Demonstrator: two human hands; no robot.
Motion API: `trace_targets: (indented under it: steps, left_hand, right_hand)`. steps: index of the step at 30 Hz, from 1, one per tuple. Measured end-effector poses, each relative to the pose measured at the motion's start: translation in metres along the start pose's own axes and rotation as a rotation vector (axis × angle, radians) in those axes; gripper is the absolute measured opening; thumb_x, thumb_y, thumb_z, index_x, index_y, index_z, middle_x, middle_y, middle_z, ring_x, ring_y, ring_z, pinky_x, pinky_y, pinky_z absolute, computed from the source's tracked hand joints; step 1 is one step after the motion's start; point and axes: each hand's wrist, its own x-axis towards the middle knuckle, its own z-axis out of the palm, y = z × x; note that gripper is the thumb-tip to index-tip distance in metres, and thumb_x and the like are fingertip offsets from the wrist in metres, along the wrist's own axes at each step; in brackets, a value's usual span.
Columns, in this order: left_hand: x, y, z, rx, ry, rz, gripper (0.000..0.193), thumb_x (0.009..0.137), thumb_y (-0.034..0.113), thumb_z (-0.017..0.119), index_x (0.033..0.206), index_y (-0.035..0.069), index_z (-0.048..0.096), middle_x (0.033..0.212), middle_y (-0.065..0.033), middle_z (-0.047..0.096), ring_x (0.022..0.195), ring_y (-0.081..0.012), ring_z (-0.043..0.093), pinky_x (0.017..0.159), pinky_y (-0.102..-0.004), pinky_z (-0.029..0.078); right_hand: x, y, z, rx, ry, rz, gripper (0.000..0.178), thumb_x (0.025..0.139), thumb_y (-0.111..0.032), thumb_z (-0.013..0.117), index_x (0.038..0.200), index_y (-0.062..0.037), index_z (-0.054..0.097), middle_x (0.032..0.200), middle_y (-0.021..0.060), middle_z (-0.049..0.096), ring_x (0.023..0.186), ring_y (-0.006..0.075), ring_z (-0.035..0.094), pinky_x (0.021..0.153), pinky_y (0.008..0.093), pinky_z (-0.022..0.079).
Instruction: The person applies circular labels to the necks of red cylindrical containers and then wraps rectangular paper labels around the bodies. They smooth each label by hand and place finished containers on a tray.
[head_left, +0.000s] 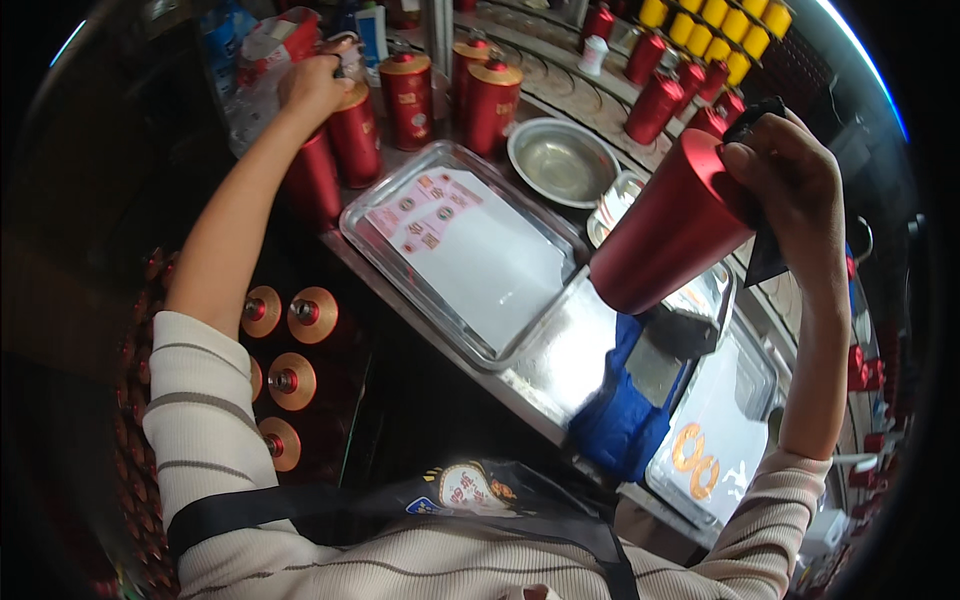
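Note:
My right hand (795,175) is raised over the right side of the bench, its fingers closed round one end of a plain red bottle (670,230). The bottle is tilted, with its other end pointing down and left. Black material shows at my right fingers. At the far left, my left hand (318,85) is closed at the top of a red bottle (355,140) with a gold shoulder; the fingers hide its neck. Another red bottle (312,185) stands below my left wrist. More gold-shouldered red bottles (407,105) are just to the right.
A clear tray (465,340) with pink and white printed sheets (490,265) lies mid-bench. Behind it sits a metal bowl (565,165). A blue cloth (625,425) hangs over the front edge, beside a second tray (690,500). Several bottles (312,315) stand lower left; yellow pieces (715,12) fill the back.

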Motion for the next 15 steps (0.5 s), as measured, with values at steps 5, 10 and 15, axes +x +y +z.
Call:
trace_targets:
  steps: [5,10,15]
  left_hand:
    - [0.018,-0.019,-0.001,0.121,-0.096,-0.018,0.056,0.076,0.037,0.083,0.122,0.008,0.067,0.114,-0.0190,0.073,0.107,-0.0377,0.069,0.092,-0.0477,0.054]
    - [0.009,0.010,-0.021,0.083,0.009,0.027,0.067,0.076,0.034,0.084,0.130,0.007,0.056,0.113,-0.0241,0.071,0.107,-0.0416,0.069,0.089,-0.0477,0.056]
    - [-0.054,0.173,-0.073,-0.932,-0.375,0.363,0.058,0.084,0.029,0.083,0.124,-0.003,0.057,0.109,-0.0162,0.073,0.100,-0.0214,0.071,0.081,-0.0336,0.058]
  right_hand:
    - [-0.044,-0.004,0.022,-0.046,-0.069,0.067,0.021,0.093,-0.020,0.076,0.087,-0.0007,0.068,0.084,0.0047,0.058,0.073,0.0125,0.061,0.062,0.0268,0.050]
    - [-0.076,0.001,0.055,-0.158,-0.111,0.119,0.021,0.088,-0.017,0.078,0.081,0.0003,0.067,0.078,0.0091,0.056,0.067,0.0197,0.056,0.058,0.0336,0.045]
    - [-0.102,0.009,0.069,-0.243,-0.102,0.126,0.022,0.083,-0.016,0.080,0.078,0.0016,0.066,0.074,0.0100,0.055,0.066,0.0221,0.054,0.058,0.0362,0.042]
